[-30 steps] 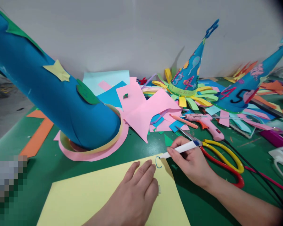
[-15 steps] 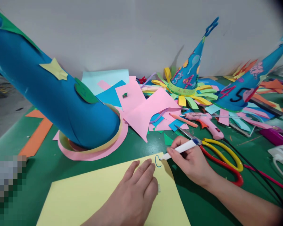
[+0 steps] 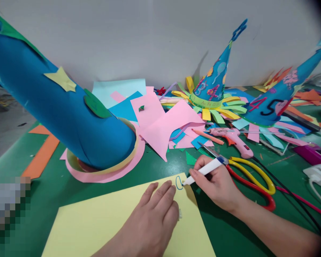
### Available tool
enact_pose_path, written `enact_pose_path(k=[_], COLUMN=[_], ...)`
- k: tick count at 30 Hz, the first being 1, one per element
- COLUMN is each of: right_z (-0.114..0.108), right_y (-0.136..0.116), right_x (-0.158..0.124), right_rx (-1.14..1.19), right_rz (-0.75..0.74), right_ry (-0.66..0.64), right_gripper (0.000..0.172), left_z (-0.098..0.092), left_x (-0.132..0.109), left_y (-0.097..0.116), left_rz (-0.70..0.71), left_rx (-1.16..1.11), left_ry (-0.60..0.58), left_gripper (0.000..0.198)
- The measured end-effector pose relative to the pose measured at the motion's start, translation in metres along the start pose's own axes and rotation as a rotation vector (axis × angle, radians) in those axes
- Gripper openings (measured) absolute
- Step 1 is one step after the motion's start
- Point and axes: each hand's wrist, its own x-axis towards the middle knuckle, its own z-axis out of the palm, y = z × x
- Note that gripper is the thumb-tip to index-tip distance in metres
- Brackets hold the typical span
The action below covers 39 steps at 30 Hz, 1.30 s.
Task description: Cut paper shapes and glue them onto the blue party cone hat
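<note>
Between the fingers of my right hand (image 3: 215, 182) is a white marker (image 3: 202, 173) with a blue end. Its tip touches a yellow sheet of paper (image 3: 96, 221) near the far right corner, at a small blue rounded outline (image 3: 179, 182). My left hand (image 3: 156, 214) lies flat on the sheet with its fingers stretched out, just left of the outline. A small pale scrap (image 3: 180, 214) shows beside the left hand's edge. Right behind my right hand lie scissors (image 3: 253, 175) with one yellow and one red handle.
A tall blue paper cone (image 3: 96, 135) with a pink brim leans at left. Decorated blue party hats (image 3: 212, 82) stand at the back right. Pink paper (image 3: 171, 121) and other scraps lie behind the sheet. A pink glue gun (image 3: 235, 139) and a white plug (image 3: 318, 175) are at right.
The marker's tip has moved slightly down and right, and the blue line has grown from an open curve into a nearly closed shape. My left hand stays in place.
</note>
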Motion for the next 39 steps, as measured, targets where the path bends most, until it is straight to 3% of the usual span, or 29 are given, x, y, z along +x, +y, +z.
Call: enact_pose_path(k=[15,24,28,32,39], right_z=[-0.001,-0.007,-0.009,-0.011,-0.012], right_y=[0.001,0.011,0.007,0.003,-0.001], right_x=[-0.001,0.010,0.008,0.002,-0.001], right_rx=[0.067,0.494,0.346,0.109,-0.009], right_rz=[0.015,-0.036,-0.157,-0.265,-0.400], right_ry=[-0.011,0.258,0.333,0.339,0.318], right_gripper=[0.020,0.013,0.006,0.013,0.022], left_z=[0.001,-0.009,-0.021,-0.032,-0.040], left_x=[0.000,0.004,0.008,0.011,0.014], left_y=[-0.001,-0.001,0.002,0.005,0.008], left_rz=[-0.001,-0.004,-0.007,-0.024,-0.032], left_rx=[-0.021,-0.002,0.012,0.059,0.047], left_ry=[0.013,-0.056,-0.103,-0.189,-0.111], left_gripper=[0.025,0.022,0.023,0.026,0.024])
